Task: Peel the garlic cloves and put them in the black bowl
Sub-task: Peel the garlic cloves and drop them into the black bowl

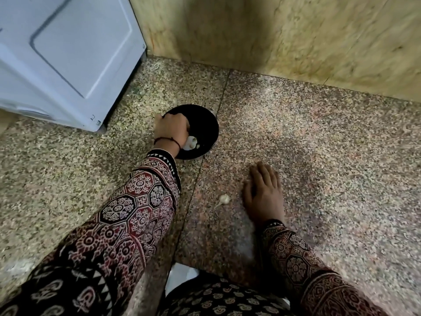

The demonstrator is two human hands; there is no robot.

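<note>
Patterned red-black sleeve (136, 201) nearest; my left grip (170, 131) sat in the round black bowl (208, 126), closure untellable; right grip (264, 192) lay flat, fingers straight.

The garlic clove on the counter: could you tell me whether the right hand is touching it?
Apart. The head view shows a strip of bare counter between the garlic clove and the right hand, which rests flat beside it.

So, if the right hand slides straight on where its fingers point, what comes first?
The right hand probably meets the back wall, crossing only bare counter; the black bowl sits left of that line.
</note>
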